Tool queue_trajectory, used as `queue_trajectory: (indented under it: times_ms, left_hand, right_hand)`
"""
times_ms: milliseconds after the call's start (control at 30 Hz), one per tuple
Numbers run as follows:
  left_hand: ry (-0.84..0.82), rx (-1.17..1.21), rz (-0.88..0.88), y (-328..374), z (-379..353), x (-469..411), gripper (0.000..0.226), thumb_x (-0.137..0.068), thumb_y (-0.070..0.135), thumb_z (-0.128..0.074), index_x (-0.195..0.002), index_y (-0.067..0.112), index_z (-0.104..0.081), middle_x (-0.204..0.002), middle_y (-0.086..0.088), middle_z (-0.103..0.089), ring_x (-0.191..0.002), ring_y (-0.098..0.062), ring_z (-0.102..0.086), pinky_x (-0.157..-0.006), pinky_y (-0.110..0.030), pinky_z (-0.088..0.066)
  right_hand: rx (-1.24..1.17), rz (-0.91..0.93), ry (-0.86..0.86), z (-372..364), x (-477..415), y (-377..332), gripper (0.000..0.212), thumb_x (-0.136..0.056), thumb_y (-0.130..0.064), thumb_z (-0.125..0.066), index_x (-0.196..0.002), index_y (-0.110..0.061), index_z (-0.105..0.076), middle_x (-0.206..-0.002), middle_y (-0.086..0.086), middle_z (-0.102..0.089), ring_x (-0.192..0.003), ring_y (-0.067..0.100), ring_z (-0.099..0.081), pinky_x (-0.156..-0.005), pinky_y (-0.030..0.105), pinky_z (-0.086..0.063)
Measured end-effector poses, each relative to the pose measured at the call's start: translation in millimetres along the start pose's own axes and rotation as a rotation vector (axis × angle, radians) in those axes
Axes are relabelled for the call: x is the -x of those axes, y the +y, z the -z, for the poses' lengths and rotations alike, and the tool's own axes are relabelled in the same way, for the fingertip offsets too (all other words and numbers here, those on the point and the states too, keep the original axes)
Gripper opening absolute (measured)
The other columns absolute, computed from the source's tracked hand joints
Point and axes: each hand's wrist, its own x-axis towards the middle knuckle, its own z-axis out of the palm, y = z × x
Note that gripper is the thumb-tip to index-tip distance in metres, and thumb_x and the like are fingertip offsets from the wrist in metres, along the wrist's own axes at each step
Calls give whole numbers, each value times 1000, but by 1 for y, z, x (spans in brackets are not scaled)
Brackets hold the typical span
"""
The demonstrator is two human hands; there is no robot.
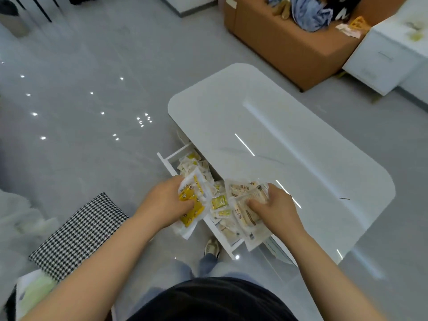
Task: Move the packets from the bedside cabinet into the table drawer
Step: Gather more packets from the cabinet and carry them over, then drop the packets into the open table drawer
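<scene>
Your left hand (172, 202) grips yellow packets (193, 205); your right hand (273, 209) grips pale packets (245, 205); both bundles hang at lower centre of the frame, directly over the open drawer (165, 161), already part-filled; release calls for lowering straight down.

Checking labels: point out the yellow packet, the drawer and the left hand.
yellow packet (194, 214): head view, yellow printed face.
drawer (167, 163): head view, white outer wall.
left hand (168, 202): head view, back of hand.
</scene>
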Motion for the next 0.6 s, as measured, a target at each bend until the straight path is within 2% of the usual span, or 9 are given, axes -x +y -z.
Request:
queue_trajectory:
  times_ms: [167,333,500,600]
  left_hand:
    - [-39,-50,-57,10,5,-34,25,-73,28,-66,-94,17,-59,-87,-2,-64,-79,-19,-61,-75,-44,-54]
    - [-111,-156,-99,12,6,-73,21,-74,28,-67,-90,19,-57,-84,1,-62,-76,-16,-58,-63,-32,-50]
    - [-216,-250,-118,8,4,-124,24,-73,27,-69,-92,18,-58,-89,0,-61,-80,-19,-58,-62,-28,-45]
    - [-270,-320,-113,1,5,-156,26,-73,27,-69,-95,20,-57,-89,0,-59,-81,-20,-57,-59,-27,-42]
  right_hand:
    - [-10,-44,46,5,-14,-1,7,-81,-20,-65,-86,-19,-61,-78,-11,-64,-70,-1,-57,-53,14,-37]
    - [-64,-122,96,1,-20,2,8,-81,-19,-66,-86,-18,-61,-81,-8,-66,-74,6,-61,-60,21,-47]
    - [-55,-199,134,-9,-29,4,9,-82,-20,-66,-81,-19,-57,-76,-9,-63,-71,4,-58,-54,17,-39]
    - [-48,-260,166,-21,-37,1,11,-81,-20,-65,-84,-11,-60,-77,-3,-65,-73,13,-61,-59,24,-45]
